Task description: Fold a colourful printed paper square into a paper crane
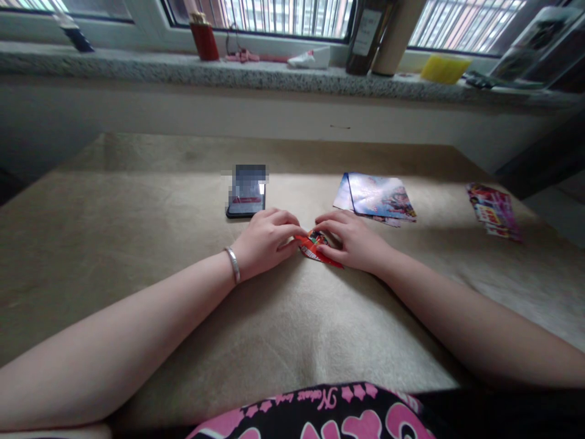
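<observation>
A small orange-red printed piece of paper (309, 251), which looks folded and has pointed corners, lies on the table between my hands. My left hand (269, 239), with a silver bangle at the wrist, pinches its upper left corner between thumb and fingers. From the other side my right hand (354, 239) grips it, fingertips on the far edge and thumb pressed on top. Parts of the paper are hidden under the fingers. Just beyond my left hand lies a phone (247, 190), its screen partly pixelated.
Glossy picture sheets (381, 196) lie overlapped beyond my right hand. Farther right are several colourful printed packets or cards (493, 211). Behind the tan table (292, 329), a granite windowsill (256, 74) holds a red bottle (203, 38), dark and tan cylinders and a yellow item (445, 69).
</observation>
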Demonstrator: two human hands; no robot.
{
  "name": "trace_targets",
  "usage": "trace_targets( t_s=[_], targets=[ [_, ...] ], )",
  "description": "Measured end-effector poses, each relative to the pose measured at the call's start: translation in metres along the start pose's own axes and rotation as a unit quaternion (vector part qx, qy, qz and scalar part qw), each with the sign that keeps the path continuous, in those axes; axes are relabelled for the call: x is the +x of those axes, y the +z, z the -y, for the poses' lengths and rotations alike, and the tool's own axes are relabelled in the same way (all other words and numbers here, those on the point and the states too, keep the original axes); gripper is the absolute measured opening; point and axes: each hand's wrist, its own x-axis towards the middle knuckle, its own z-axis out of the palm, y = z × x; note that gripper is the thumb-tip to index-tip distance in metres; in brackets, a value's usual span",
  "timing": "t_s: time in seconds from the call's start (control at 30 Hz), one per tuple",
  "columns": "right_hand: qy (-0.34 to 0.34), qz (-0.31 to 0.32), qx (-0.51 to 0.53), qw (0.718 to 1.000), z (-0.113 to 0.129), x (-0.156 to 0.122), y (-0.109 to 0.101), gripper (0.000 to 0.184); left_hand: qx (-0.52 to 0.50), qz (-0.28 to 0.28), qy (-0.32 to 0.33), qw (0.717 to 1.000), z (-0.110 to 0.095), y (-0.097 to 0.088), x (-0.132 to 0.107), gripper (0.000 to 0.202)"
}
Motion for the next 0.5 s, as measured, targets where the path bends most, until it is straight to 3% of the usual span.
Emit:
trace_targets(
  t_s=[0.23,0.5],
  targets=[
    [-0.012,0.009,0.022,1.000,-0.0014,0.0007,0.0013,0.028,0.044,0.052,-0.065,0.996,-0.0017,0.0012,0.0005,0.025],
    [-0.024,0.004,0.044,0.999,-0.0039,0.0004,0.0008,0.034,-0.032,0.066,-0.106,0.992,-0.0006,-0.0002,0.0006,0.016]
  ],
)
